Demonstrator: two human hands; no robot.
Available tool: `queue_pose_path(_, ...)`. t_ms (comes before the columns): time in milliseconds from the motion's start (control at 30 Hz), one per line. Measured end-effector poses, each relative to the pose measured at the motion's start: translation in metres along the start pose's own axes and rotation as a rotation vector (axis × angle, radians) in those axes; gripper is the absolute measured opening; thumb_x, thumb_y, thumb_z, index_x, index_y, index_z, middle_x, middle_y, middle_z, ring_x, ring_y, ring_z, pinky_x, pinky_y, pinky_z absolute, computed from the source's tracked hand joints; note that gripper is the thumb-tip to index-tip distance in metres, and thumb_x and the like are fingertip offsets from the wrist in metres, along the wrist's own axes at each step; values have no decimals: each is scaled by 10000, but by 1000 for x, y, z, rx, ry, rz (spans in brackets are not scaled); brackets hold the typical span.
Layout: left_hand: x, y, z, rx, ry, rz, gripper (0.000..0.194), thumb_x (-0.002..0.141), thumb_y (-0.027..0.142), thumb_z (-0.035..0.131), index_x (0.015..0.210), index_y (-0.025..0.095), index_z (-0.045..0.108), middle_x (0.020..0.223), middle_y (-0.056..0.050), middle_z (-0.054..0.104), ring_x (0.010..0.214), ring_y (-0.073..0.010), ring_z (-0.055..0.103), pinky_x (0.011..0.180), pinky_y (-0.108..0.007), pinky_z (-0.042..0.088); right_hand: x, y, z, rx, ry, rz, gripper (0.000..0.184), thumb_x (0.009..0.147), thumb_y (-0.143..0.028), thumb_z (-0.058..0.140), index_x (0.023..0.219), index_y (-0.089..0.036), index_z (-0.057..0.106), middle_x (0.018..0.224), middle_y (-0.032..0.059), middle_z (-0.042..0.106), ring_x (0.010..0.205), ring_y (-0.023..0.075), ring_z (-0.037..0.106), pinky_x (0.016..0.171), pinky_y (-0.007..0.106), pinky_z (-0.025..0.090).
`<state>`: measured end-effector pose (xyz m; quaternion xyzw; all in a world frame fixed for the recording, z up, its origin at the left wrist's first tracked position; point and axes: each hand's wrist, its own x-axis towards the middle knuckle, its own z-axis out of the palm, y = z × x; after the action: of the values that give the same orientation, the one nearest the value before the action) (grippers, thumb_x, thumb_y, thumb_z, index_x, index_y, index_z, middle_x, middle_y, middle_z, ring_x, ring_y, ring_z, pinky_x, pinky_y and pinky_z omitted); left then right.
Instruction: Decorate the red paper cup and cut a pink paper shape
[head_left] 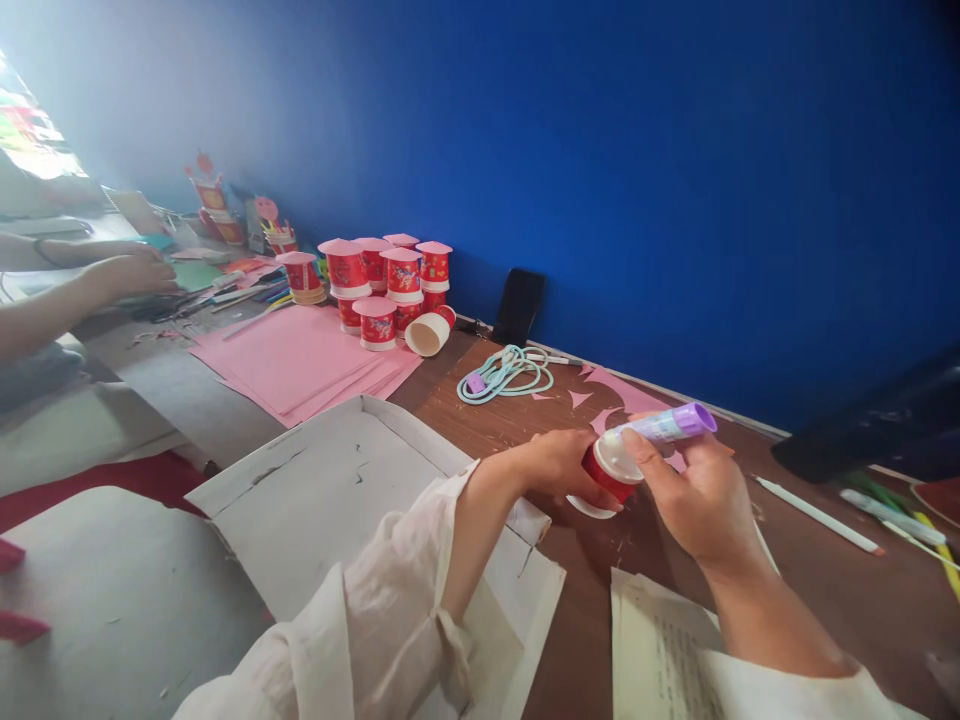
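Note:
My left hand (566, 462) is wrapped round a red paper cup (616, 466) with white parts at its top and bottom, just above the brown table. In my right hand (701, 490) is a glue stick (660, 427) with a purple end pointing up and right. Its other end lies at the top of the cup, though my fingers partly hide where they meet. Pink paper scraps (600, 395) lie behind my hands. A printed sheet (660, 640) sits in front of my right hand.
Red cups with pink paper tops (375, 325) stand stacked by pink sheets (292, 360); one cup (429, 333) lies sideways. A light-blue cable (510, 378), a phone (519, 305) against the blue wall, a white pen (817, 515) and a grey-white board (322, 480) surround me. Another person's hands (135, 270) work left.

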<state>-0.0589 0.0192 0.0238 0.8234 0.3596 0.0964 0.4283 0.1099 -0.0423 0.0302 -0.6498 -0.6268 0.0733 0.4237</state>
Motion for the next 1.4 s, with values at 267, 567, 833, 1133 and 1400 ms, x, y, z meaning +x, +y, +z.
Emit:
queue_pose_path(267, 1, -2, 2, 34, 15, -20, 530, 631, 543, 762, 1017, 229, 582, 1031, -17, 695, 950, -237, 661, 795, -306, 509, 3, 1, 0, -158, 17, -114, 419, 820, -594, 579, 955, -215, 695, 889, 93, 713, 885, 289, 668, 794, 388, 504)
queue_pose_path(567, -4, 2, -1, 31, 8, -13, 514, 631, 522, 770, 1007, 233, 572, 1033, -17, 695, 981, -247, 666, 850, -329, 518, 0, 2, 0, -379, 85, -219, 406, 834, -579, 501, 888, -209, 661, 885, 121, 683, 905, 343, 627, 799, 466, 461)
queue_pose_path(833, -3, 1, -1, 36, -6, -21, 556, 597, 494, 780, 1043, 237, 570, 1057, -30, 690, 992, -264, 658, 852, -351, 516, -1, 1, -13, -316, -10, -36, 416, 771, -635, 574, 906, -259, 690, 883, 84, 708, 858, 314, 631, 737, 425, 461)
queue_pose_path(1133, -3, 4, 1, 66, 19, -29, 547, 601, 492, 776, 1046, 241, 580, 1042, -25, 698, 952, -253, 671, 824, -332, 525, 3, -8, 5, -189, 55, -86, 410, 791, -572, 577, 936, -212, 711, 897, 105, 710, 850, 293, 647, 801, 419, 485)
queue_pose_path(1400, -3, 3, 1, 70, 22, -13, 522, 599, 519, 759, 996, 234, 574, 1002, -31, 691, 919, -261, 670, 804, -349, 529, 1, -4, -1, -220, -17, -114, 378, 820, -549, 563, 937, -220, 708, 947, 95, 711, 890, 293, 646, 806, 414, 480)
